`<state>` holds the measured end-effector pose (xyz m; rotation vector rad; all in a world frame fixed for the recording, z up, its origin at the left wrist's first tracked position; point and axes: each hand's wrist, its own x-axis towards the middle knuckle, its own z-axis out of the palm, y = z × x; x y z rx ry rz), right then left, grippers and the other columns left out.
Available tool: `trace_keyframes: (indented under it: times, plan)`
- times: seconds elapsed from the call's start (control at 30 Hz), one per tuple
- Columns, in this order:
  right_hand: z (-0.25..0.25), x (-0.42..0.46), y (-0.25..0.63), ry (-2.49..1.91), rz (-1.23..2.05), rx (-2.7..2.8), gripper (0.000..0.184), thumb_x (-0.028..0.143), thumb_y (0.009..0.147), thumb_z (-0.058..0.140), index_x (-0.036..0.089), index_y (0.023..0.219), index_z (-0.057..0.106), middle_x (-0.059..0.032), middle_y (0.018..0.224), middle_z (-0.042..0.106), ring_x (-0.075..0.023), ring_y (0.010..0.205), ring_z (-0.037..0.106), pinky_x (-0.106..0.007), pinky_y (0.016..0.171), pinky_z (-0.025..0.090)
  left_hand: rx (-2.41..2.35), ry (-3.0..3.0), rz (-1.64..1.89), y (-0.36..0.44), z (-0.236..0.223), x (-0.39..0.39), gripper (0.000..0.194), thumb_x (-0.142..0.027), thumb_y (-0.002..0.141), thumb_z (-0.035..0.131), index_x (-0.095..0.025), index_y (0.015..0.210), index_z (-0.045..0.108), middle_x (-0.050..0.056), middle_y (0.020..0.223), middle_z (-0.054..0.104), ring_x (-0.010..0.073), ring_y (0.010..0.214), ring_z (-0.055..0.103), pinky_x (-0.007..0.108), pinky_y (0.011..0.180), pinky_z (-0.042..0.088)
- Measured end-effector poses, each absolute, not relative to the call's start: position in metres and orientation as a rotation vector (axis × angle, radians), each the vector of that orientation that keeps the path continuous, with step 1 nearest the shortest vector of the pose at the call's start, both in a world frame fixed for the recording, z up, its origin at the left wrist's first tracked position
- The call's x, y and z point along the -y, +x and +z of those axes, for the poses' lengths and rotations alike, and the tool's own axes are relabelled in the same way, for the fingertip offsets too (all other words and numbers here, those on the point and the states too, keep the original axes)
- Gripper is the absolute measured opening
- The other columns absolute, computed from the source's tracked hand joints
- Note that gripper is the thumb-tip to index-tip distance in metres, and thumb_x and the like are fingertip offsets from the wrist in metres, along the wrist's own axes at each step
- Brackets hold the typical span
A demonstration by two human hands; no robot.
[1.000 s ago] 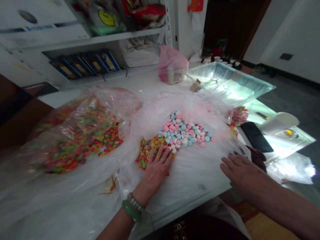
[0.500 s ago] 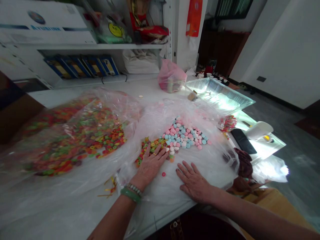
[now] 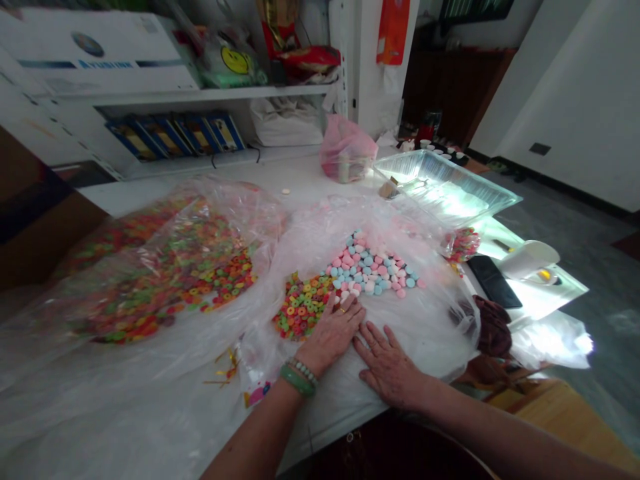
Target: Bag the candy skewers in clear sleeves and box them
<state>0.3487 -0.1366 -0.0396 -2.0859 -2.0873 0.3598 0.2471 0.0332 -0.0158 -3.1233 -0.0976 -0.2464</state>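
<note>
My left hand (image 3: 334, 333) lies palm down on the plastic sheeting, fingers stretched out, at the near edge of the candy. It covers a few pieces at most; what is under the palm is hidden. Beside its fingers is a small heap of colourful ring-shaped pieces (image 3: 303, 310). This heap borders a pile of pink, blue and white rounded candies (image 3: 370, 267). My right hand (image 3: 390, 367) rests flat on the sheeting with fingers spread, close to the left fingertips, holding nothing. Left of my left wrist lie a small clear printed bag (image 3: 257, 392) and gold twist ties (image 3: 227, 367).
A large clear bag of ring-shaped pieces (image 3: 165, 267) spreads across the left. At the back stand a pink bag (image 3: 345, 150) and a clear plastic tray (image 3: 500, 200). On the right are a dark phone-like object (image 3: 493, 280) and a white cup (image 3: 530, 257).
My left hand has slid right, off the ring-shaped pieces and up to my right hand. The loose red ring near it is no longer visible. My right hand has hardly moved.
</note>
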Motion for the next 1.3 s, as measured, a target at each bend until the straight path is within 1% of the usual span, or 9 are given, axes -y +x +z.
trace_keyframes:
  times: [0.23, 0.4, 0.7, 0.83, 0.93, 1.03, 1.13, 1.2, 1.3]
  plan:
    - [-0.046, 0.14, 0.351, -2.097, 0.286, 2.09, 0.056, 0.042, 0.096, 0.038, 0.017, 0.145, 0.033, -0.0097, 0.154, 0.018, -0.0293, 0.143, 0.006, -0.055, 0.113, 0.009, 0.092, -3.02, -0.149, 0.236, 0.003, -0.078, 0.038, -0.011, 0.091, 0.043, -0.024, 0.127, 0.051, 0.004, 0.138, 0.05, 0.026, 0.138, 0.027, 0.063, 0.112, 0.003]
    - [-0.05, 0.142, 0.35, -2.081, 0.192, 2.108, 0.054, 0.039, 0.095, 0.04, 0.017, 0.144, 0.035, -0.0091, 0.154, 0.019, -0.0291, 0.142, 0.007, -0.055, 0.113, 0.009, 0.194, -2.998, -0.172, 0.215, 0.0, -0.048, 0.034, -0.016, 0.092, 0.045, -0.023, 0.124, 0.052, 0.005, 0.142, 0.046, 0.0292, 0.139, 0.022, 0.066, 0.11, 0.006]
    - [-0.05, 0.146, 0.346, -2.101, 0.058, 2.161, 0.051, 0.03, 0.092, 0.042, 0.016, 0.141, 0.04, -0.0116, 0.153, 0.024, -0.0318, 0.141, 0.014, -0.056, 0.11, 0.015, 0.629, -3.129, -0.236, 0.139, -0.015, 0.047, 0.028, -0.019, 0.092, 0.044, -0.018, 0.118, 0.056, 0.01, 0.124, 0.059, 0.025, 0.122, 0.049, 0.049, 0.106, 0.034]
    - [-0.033, 0.137, 0.353, -2.085, 0.132, 2.188, 0.041, 0.027, 0.092, 0.042, 0.017, 0.13, 0.052, -0.0131, 0.144, 0.04, -0.0306, 0.134, 0.031, -0.048, 0.105, 0.03, 0.766, -3.045, -0.409, 0.107, -0.016, 0.047, 0.031, -0.01, 0.09, 0.042, -0.015, 0.115, 0.058, 0.011, 0.12, 0.062, 0.0246, 0.116, 0.053, 0.047, 0.104, 0.037]
    - [-0.017, 0.112, 0.361, -2.226, 0.194, 2.13, 0.029, 0.022, 0.094, 0.038, 0.015, 0.106, 0.063, -0.014, 0.118, 0.06, -0.0273, 0.112, 0.052, -0.04, 0.094, 0.04, 0.961, -2.917, -0.488, 0.097, -0.019, 0.039, 0.028, -0.009, 0.088, 0.044, -0.014, 0.109, 0.062, 0.012, 0.119, 0.062, 0.0266, 0.117, 0.052, 0.046, 0.102, 0.038]
    - [-0.005, 0.079, 0.363, -2.41, 0.236, 2.066, 0.027, 0.015, 0.091, 0.038, 0.013, 0.097, 0.064, -0.0156, 0.103, 0.063, -0.0268, 0.094, 0.057, -0.039, 0.082, 0.044, 1.058, -2.893, -0.424, 0.1, -0.019, 0.031, 0.025, -0.011, 0.087, 0.048, -0.015, 0.106, 0.064, 0.012, 0.122, 0.06, 0.0281, 0.119, 0.05, 0.046, 0.102, 0.037]
    - [0.006, 0.057, 0.35, -2.249, 0.293, 2.155, 0.027, 0.007, 0.085, 0.041, 0.011, 0.101, 0.062, -0.0174, 0.108, 0.061, -0.0277, 0.097, 0.056, -0.04, 0.081, 0.044, 1.059, -2.977, -0.253, 0.106, -0.012, 0.029, 0.026, -0.009, 0.085, 0.049, -0.018, 0.102, 0.066, 0.009, 0.115, 0.064, 0.0274, 0.114, 0.054, 0.048, 0.102, 0.036]
    - [0.014, 0.05, 0.34, -2.132, 0.254, 2.222, 0.029, 0.007, 0.081, 0.048, 0.016, 0.104, 0.061, -0.0104, 0.117, 0.06, -0.024, 0.104, 0.054, -0.037, 0.09, 0.041, 1.123, -3.005, -0.16, 0.107, -0.006, 0.031, 0.028, -0.003, 0.082, 0.048, -0.02, 0.089, 0.069, 0.006, 0.098, 0.068, 0.0255, 0.103, 0.059, 0.046, 0.096, 0.04]
    - [0.017, 0.043, 0.335, -1.753, 0.162, 2.376, 0.023, 0.016, 0.078, 0.056, 0.016, 0.101, 0.06, -0.0081, 0.125, 0.056, -0.0212, 0.108, 0.052, -0.031, 0.092, 0.041, 1.183, -2.953, -0.403, 0.107, -0.004, 0.022, 0.023, -0.008, 0.083, 0.05, -0.022, 0.089, 0.068, 0.007, 0.093, 0.066, 0.0262, 0.099, 0.06, 0.044, 0.084, 0.045]
